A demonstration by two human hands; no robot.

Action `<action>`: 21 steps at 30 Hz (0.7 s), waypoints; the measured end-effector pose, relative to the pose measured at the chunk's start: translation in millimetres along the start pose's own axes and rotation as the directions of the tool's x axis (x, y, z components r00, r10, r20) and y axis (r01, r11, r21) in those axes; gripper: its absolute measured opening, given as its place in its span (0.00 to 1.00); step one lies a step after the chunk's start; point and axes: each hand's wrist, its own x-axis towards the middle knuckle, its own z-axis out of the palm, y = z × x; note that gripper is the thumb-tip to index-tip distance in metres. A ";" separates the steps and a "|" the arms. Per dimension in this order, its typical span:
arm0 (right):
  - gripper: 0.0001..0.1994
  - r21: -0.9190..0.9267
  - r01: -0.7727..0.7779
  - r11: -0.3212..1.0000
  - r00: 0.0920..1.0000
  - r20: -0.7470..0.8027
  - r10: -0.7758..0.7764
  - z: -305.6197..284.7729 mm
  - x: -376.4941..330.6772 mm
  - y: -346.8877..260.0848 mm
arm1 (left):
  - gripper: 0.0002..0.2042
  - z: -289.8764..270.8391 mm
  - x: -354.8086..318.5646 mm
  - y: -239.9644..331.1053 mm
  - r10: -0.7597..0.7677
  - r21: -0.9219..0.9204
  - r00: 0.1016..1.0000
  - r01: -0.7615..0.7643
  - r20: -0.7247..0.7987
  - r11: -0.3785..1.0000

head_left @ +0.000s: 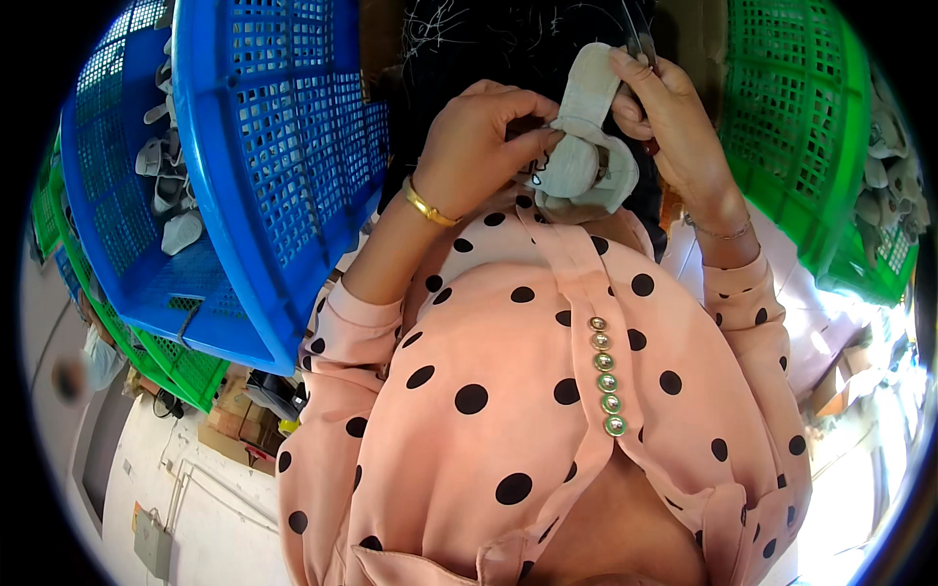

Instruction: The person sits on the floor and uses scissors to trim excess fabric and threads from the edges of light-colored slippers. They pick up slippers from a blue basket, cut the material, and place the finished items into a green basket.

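A small off-white shoe with a long flat flap point(576, 168) is held up in front of the torso, between both hands. Its rim is pinched between thumb and index finger of the left hand point(491, 139), at the flap's base. A slim dark metal tool point(637, 37) is gripped in the right hand point(674, 122), fingers curled, thumb at the flap's upper edge; whether the flap is also pressed cannot be told. A pink blouse with black dots point(528, 391) is worn; a gold bangle point(430, 205) is seen on the left wrist. Pale shoes point(182, 232) are contained in a blue perforated plastic crate point(199, 127) at left; more are seen by a green perforated plastic crate point(801, 146) at right.
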 end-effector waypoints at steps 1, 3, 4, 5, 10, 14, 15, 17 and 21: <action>0.12 0.010 0.010 1.000 1.000 -0.009 -0.010 -0.2 3.0 2.3 | 0.09 3.4 2.6 -4.6 0.005 -0.034 1.000 -0.006 -0.006 0.999; 0.12 0.028 0.029 0.999 0.999 -0.024 -0.029 0.9 8.1 6.3 | 0.09 4.3 2.2 -9.7 0.014 -0.051 1.000 -0.013 0.019 0.999; 0.11 -0.017 0.043 0.999 0.998 -0.040 -0.044 0.6 9.4 7.4 | 0.09 0.8 2.9 -8.1 0.018 -0.036 0.998 -0.016 0.054 0.999; 0.11 -0.062 0.056 0.996 0.997 -0.055 -0.060 0.6 10.2 8.2 | 0.09 -3.3 3.3 -5.4 0.021 -0.021 0.996 -0.019 0.087 1.000; 0.14 -0.208 0.148 0.967 0.972 -0.147 -0.180 20.8 8.2 16.3 | 0.09 -27.7 -1.6 28.3 -0.174 -0.258 0.953 0.238 0.250 0.936; 0.16 -0.533 0.224 0.816 0.941 -0.101 -0.324 19.2 13.4 36.4 | 0.08 -31.3 -9.5 35.3 -0.323 -0.353 0.891 0.428 0.320 0.832; 0.16 -0.632 0.249 0.734 0.922 -0.077 -0.379 15.5 12.5 37.6 | 0.08 -30.9 -12.2 35.9 -0.362 -0.355 0.879 0.460 0.308 0.814; 0.18 -0.816 0.344 0.465 0.811 0.008 -0.586 7.9 3.1 19.9 | 0.08 -32.2 -18.6 35.3 -0.406 -0.376 0.868 0.492 0.286 0.785; 0.18 -0.906 0.413 0.091 0.785 0.304 -0.539 2.0 -28.8 -16.7 | 0.08 -33.2 -20.3 33.4 -0.438 -0.454 0.849 0.528 0.296 0.718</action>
